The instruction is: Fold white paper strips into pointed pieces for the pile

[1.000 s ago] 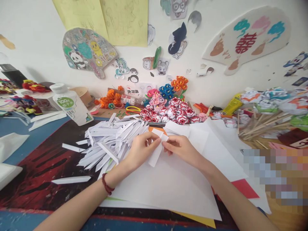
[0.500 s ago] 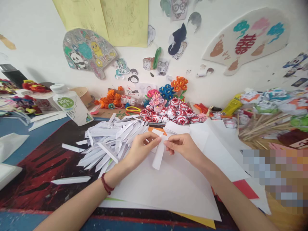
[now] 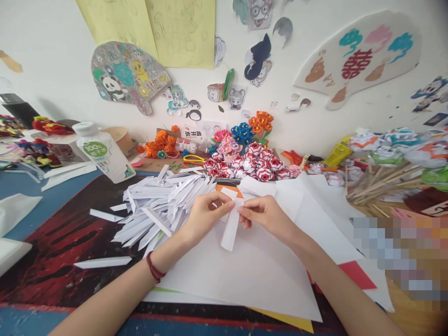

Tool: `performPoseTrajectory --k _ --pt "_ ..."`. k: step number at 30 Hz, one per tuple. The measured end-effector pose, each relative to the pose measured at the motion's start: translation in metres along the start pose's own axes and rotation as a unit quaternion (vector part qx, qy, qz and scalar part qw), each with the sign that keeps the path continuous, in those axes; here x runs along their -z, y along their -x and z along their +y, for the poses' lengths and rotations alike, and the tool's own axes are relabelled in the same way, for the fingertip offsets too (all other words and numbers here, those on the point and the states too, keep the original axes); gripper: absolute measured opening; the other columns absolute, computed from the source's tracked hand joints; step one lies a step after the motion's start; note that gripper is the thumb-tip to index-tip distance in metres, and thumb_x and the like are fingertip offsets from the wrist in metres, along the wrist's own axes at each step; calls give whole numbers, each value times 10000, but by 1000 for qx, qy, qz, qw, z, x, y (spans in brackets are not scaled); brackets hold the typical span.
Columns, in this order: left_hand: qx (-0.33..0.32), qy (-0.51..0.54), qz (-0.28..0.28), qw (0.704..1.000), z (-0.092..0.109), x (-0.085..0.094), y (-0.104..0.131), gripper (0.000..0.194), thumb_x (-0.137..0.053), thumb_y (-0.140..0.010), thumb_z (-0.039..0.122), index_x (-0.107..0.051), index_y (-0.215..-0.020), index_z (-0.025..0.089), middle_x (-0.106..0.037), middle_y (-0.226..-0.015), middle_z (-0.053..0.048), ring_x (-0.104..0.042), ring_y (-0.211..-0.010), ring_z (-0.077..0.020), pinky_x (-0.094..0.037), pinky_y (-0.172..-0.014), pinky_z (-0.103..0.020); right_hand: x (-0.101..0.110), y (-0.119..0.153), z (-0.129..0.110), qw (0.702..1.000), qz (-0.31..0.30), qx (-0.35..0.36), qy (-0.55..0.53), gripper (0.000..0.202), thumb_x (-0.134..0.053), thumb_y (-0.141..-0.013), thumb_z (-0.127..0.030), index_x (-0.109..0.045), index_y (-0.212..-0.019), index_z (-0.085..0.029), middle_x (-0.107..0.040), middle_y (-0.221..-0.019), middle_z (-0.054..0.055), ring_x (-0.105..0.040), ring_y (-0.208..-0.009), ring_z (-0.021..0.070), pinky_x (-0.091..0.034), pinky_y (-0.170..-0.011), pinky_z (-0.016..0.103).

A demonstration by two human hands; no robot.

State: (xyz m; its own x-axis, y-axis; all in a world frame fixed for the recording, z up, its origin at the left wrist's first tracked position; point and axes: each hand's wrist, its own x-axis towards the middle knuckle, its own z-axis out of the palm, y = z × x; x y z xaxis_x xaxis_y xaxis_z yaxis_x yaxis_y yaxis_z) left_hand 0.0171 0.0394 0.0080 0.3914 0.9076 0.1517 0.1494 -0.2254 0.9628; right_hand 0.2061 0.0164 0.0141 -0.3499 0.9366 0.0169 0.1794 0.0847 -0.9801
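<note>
Between my two hands is a white paper strip (image 3: 230, 233), its lower end curling slightly toward me. My left hand (image 3: 207, 212) pinches the strip's upper left edge between thumb and forefinger. From the other side, my right hand (image 3: 264, 212) grips the strip's right edge, thumb against bent fingers. Beneath them lies a large white paper sheet (image 3: 245, 275). To the left of my left hand spreads a heap of folded white paper strips (image 3: 154, 210). An orange paper piece (image 3: 235, 190) shows just beyond the fingers.
Red-and-white paper flowers (image 3: 257, 163) line the back, by the wall. A white bottle (image 3: 105, 154) leans at the back left. Wooden sticks (image 3: 383, 182) lie at the right, near a red paper piece (image 3: 357, 275). Single folded strips (image 3: 103, 262) rest on the dark mat.
The strip's lower end has dropped slightly toward me. My right fingers have shifted a little along its edge, while my left hand stays almost in place.
</note>
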Motion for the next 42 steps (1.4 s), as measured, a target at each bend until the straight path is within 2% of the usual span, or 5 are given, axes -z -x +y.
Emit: performPoseTrajectory --k 7,16,28,35,42 --pt "15 30 7 999 1 -1 2 249 -595 -837 385 -645 -802 143 -653 -815 -48 -579 -769 -157 -431 -691 -258 2 0 1 999 -9 14 -41 345 -598 -849 -416 -667 -678 -124 -628 -649 40 -588 -589 134 -473 -612 264" --pt "21 80 3 997 -3 -1 2 256 -600 -840 392 -634 -768 148 -596 -736 -1 -507 -687 -102 -384 -642 -222 -1 2 -2 1000 -17 6 -4 315 -588 -866 -377 -672 -699 -123 -628 -659 34 -587 -581 123 -471 -608 252" --pt "26 88 -3 996 2 0 3 227 -638 -813 359 -637 -771 136 -637 -777 -36 -562 -735 -140 -421 -699 -260 0 2 -1 999 -46 0 -29 364 -571 -870 -422 -678 -712 -112 -660 -667 65 -617 -614 151 -506 -645 286" --pt "37 107 -11 994 7 1 4 235 -613 -829 366 -635 -762 142 -656 -746 -31 -578 -707 -136 -439 -699 -260 3 4 -3 996 -74 3 -43 368 -562 -872 -449 -702 -802 -116 -672 -721 69 -632 -668 159 -508 -693 300" --pt "23 41 12 999 8 1 3 234 -612 -822 370 -639 -763 145 -663 -759 -46 -595 -721 -153 -456 -682 -268 1 4 -5 997 -57 3 -51 332 -578 -867 -421 -695 -793 -119 -667 -734 60 -628 -664 150 -514 -674 288"
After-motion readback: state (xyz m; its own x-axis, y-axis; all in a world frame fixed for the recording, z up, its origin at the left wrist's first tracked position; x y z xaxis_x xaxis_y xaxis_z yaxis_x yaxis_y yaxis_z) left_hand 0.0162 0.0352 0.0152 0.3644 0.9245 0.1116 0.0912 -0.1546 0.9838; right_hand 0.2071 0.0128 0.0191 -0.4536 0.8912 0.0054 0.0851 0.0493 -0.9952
